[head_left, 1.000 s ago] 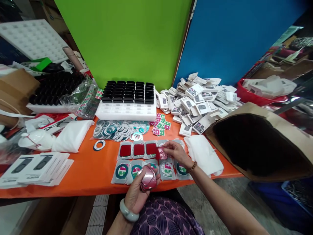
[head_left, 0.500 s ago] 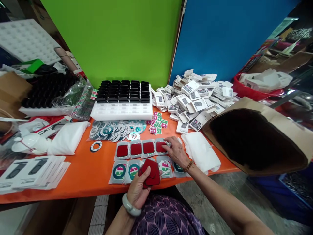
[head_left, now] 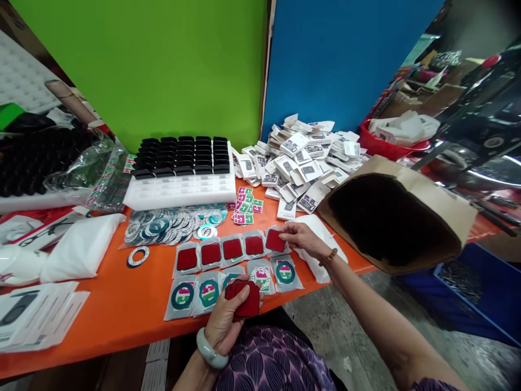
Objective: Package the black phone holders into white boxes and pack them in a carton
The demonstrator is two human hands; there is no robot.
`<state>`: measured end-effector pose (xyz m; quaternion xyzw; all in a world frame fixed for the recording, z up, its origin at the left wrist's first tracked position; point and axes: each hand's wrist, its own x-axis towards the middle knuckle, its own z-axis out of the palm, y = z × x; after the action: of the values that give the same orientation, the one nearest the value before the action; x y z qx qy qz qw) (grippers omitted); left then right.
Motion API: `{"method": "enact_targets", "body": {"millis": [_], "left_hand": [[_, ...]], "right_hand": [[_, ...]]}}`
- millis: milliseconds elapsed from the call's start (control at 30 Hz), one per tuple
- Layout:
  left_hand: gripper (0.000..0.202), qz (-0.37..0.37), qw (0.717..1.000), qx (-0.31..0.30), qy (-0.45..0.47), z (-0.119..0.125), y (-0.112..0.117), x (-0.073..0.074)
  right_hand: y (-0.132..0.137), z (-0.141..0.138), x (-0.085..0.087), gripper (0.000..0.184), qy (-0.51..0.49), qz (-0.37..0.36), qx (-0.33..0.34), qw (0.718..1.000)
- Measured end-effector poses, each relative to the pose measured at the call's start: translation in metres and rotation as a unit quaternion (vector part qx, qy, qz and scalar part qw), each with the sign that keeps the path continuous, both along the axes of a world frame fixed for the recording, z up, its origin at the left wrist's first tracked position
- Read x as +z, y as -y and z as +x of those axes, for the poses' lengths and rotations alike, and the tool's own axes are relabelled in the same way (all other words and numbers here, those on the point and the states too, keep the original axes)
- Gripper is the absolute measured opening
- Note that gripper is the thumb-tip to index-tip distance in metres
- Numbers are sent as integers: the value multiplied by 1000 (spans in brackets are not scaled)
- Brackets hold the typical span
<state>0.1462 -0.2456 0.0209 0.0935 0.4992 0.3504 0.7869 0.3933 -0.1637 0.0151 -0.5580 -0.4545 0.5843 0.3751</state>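
Observation:
My left hand [head_left: 223, 325] is closed around a small fanned stack of red square pads [head_left: 249, 302] with rounded corners, near the table's front edge. At the right end of the back row, my right hand [head_left: 304, 239] pinches the edge of another red square pad [head_left: 275, 240], which lies tilted over a white pouch. Several similar pads, such as the red pad [head_left: 232, 249], rest on pouches to its left. In the front row, pouches carry pink-and-green cards and teal rings, including one teal ring [head_left: 285, 272]. My left hand partly covers that row's middle.
Behind lie a bag of rings [head_left: 173, 227], loose pink-and-green cards [head_left: 246, 205] and a white foam tray [head_left: 183, 193] of black parts. A heap of small white boxes [head_left: 303, 163] stands at the back right, beside an open cardboard box [head_left: 456, 212]. White pouches [head_left: 321, 266] lie by my right hand.
My right hand has moved right from the fourth pouch of the back row to the fifth, where it now holds a red pad. The camera view has swung to the right.

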Motion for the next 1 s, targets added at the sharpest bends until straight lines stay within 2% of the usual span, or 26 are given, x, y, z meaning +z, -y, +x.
{"method": "enact_targets", "body": {"millis": [100,233,367,533,600,700,800,900,1000], "left_hand": [[35,-20,999,-14,21,-3,0,2],[36,-49,996,-21,69,-5,1,1],[45,-24,998,-26,51,-3,1,-2],[46,2,1000,-2,7,4,-1,-4],[47,12,1000,4,-2,7,-3,-3],[45,21,1000,1,-10,14,-3,0],[42,18,1000,-6,-10,20,-1,3],[44,11,1000,-10,1,22,2,3],[42,-15,999,-21,26,17,5,2]], "right_hand": [[-14,23,-4,25,62,20,38,997],[-22,28,-20,20,136,40,74,987],[-20,22,-33,14,184,57,31,981],[8,3,-23,21,287,186,-41,939],[30,-13,-17,20,257,183,-37,948],[66,-41,-12,25,100,71,15,992],[89,-57,-14,31,-51,-19,26,998],[92,-46,-15,30,-89,-38,-8,995],[82,-17,-14,30,-61,-31,-41,997]]}}
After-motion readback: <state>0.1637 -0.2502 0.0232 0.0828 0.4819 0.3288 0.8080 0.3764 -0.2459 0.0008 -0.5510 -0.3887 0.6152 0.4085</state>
